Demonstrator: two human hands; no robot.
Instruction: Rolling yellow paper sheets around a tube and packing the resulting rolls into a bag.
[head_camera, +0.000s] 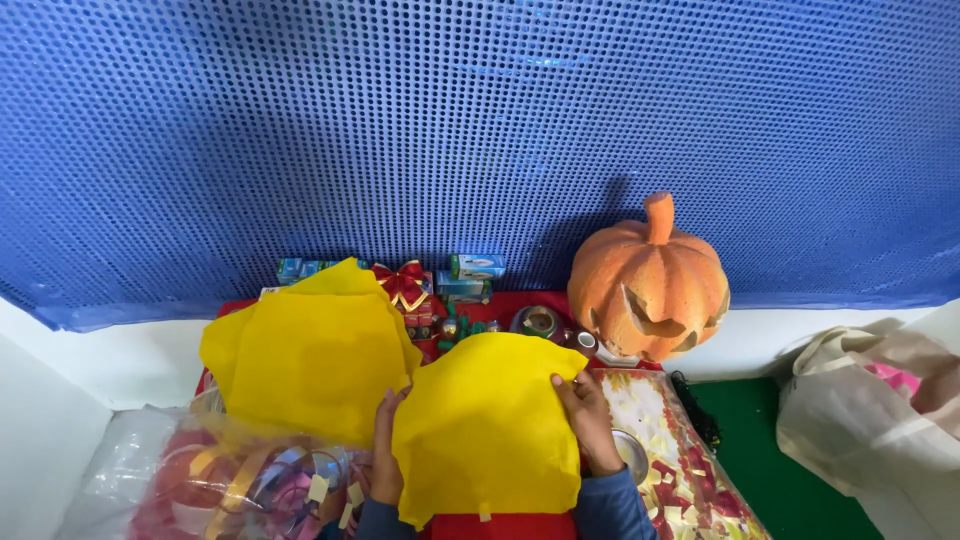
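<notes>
A yellow felt piece (485, 425) is held up in front of me by both hands. My left hand (384, 452) grips its left edge and my right hand (590, 425) grips its right edge. A stack of similar yellow felt sheets (310, 355) lies just to the left, on top of a clear plastic bag. Both sleeves are dark blue.
An orange carved pumpkin (650, 282) stands at the back right. A red bow (402, 282) and small blue-green boxes (470, 272) sit behind the felt. A clear bag of ribbons (225, 478) lies lower left, a cream cloth bag (870, 415) at right, and a blue perforated wall (480, 130) behind.
</notes>
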